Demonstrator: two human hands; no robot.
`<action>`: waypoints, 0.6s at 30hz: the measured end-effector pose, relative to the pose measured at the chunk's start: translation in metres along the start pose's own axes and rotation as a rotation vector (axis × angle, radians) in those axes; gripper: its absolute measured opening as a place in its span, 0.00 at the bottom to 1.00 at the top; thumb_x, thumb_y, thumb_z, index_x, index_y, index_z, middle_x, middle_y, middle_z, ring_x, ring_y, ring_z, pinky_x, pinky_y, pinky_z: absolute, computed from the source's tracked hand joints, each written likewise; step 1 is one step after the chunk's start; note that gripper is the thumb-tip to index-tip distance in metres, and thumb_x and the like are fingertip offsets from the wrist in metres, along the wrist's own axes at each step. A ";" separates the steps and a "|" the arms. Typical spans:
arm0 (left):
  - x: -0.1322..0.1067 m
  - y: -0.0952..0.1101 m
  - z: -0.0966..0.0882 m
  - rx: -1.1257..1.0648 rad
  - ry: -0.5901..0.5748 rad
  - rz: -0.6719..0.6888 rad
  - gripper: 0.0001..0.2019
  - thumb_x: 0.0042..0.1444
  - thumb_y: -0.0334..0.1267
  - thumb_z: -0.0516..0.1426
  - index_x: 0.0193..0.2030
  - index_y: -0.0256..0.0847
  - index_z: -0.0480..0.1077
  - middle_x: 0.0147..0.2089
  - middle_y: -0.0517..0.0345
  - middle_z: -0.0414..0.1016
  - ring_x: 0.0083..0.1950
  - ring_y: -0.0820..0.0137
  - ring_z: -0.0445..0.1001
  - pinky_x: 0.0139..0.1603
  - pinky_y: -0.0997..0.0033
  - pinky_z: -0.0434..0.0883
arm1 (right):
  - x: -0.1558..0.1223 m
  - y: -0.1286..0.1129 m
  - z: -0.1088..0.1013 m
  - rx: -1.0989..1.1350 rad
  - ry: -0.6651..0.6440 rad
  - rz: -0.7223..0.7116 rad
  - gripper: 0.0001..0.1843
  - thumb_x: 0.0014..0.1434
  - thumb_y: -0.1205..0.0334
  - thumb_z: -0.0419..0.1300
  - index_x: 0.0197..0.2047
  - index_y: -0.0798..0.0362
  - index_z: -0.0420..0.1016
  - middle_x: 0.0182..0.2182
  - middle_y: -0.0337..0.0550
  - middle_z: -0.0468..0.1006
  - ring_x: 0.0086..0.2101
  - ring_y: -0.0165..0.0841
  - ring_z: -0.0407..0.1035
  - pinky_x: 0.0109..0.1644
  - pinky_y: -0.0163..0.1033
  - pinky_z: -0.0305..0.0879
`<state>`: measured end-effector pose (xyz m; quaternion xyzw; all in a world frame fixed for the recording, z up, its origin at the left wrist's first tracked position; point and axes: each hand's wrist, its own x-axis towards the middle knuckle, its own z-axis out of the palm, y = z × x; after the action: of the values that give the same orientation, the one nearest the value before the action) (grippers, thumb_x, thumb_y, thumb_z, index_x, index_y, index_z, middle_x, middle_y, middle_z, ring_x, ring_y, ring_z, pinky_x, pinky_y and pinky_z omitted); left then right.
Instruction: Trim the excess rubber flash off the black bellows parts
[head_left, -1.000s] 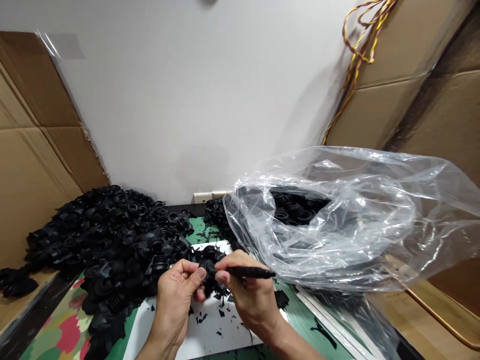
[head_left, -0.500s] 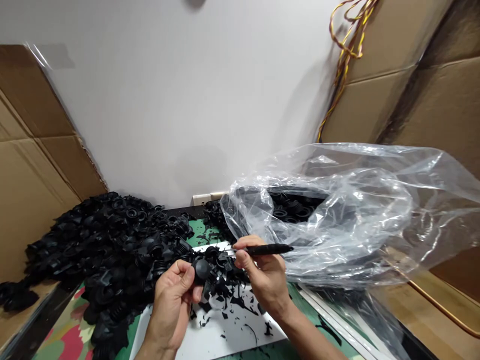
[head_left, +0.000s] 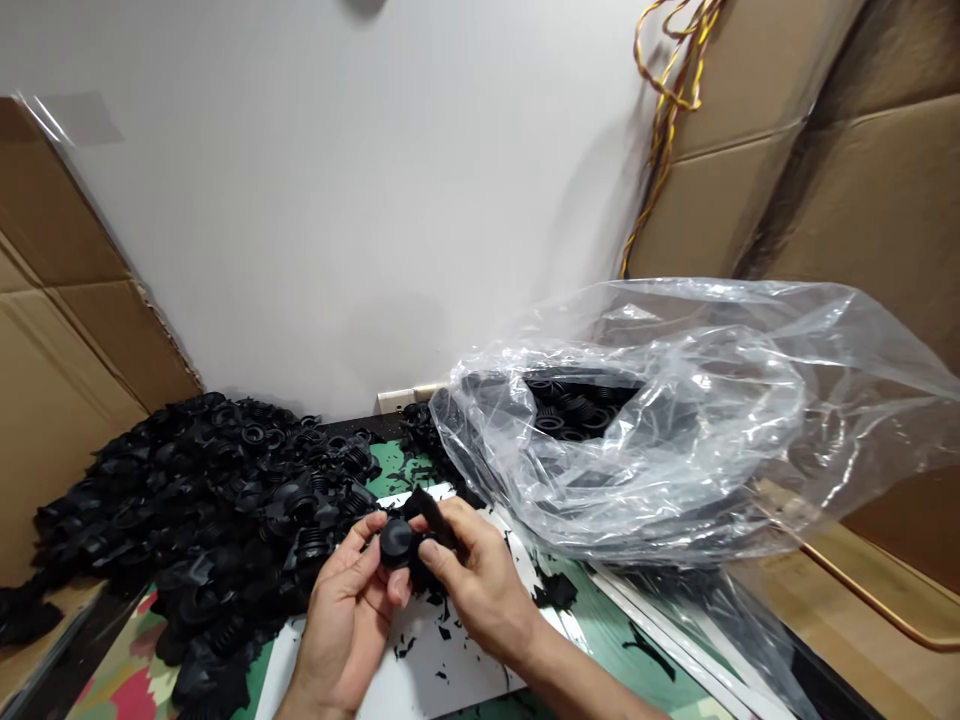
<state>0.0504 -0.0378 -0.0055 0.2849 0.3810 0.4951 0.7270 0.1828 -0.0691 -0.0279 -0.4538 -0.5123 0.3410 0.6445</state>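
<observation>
Both hands meet over a white sheet (head_left: 457, 665) strewn with black trimmings. My left hand (head_left: 345, 615) is closed on a small round black rubber part (head_left: 395, 543), thumb and fingers around it. My right hand (head_left: 476, 585) pinches the same part from the right. A dark strip (head_left: 429, 510) sticks up above its fingertips; whether this is the slim black tool or a rubber flap is unclear. A large heap of like black rubber parts (head_left: 217, 500) lies just left of the hands.
A clear plastic bag (head_left: 675, 440) holding more black parts bulges at the right, close to my right hand. Cardboard boxes (head_left: 847, 200) stand right and left. Yellow and red wires (head_left: 664, 95) hang on the wall. A green patterned mat (head_left: 630, 640) covers the table.
My right hand came down and left from beside the bag and now pinches the part in my left hand. The slim black tool it held out level no longer shows plainly.
</observation>
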 end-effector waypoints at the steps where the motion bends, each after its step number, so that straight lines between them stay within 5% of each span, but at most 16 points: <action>1: -0.001 -0.001 0.001 0.003 -0.004 -0.005 0.18 0.36 0.31 0.69 0.37 0.38 0.74 0.26 0.60 0.76 0.17 0.77 0.66 0.20 0.76 0.66 | 0.000 0.001 0.004 0.024 0.021 0.012 0.04 0.53 0.63 0.60 0.33 0.52 0.76 0.31 0.42 0.73 0.34 0.36 0.68 0.39 0.38 0.63; 7: -0.004 -0.009 0.006 0.045 -0.039 0.036 0.19 0.37 0.45 0.70 0.34 0.35 0.74 0.27 0.59 0.76 0.20 0.74 0.69 0.21 0.74 0.68 | 0.003 0.012 0.018 0.272 0.131 0.121 0.06 0.47 0.61 0.64 0.24 0.51 0.72 0.26 0.38 0.67 0.25 0.31 0.64 0.27 0.36 0.63; 18: -0.003 -0.017 0.006 0.193 0.107 0.052 0.25 0.25 0.46 0.73 0.29 0.35 0.73 0.20 0.61 0.74 0.18 0.74 0.71 0.20 0.77 0.67 | -0.001 0.022 0.017 -0.099 0.201 -0.066 0.09 0.53 0.63 0.54 0.22 0.51 0.63 0.22 0.35 0.64 0.25 0.30 0.61 0.29 0.34 0.60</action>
<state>0.0635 -0.0462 -0.0148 0.3366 0.4576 0.4893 0.6617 0.1668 -0.0583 -0.0481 -0.5001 -0.4760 0.2466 0.6801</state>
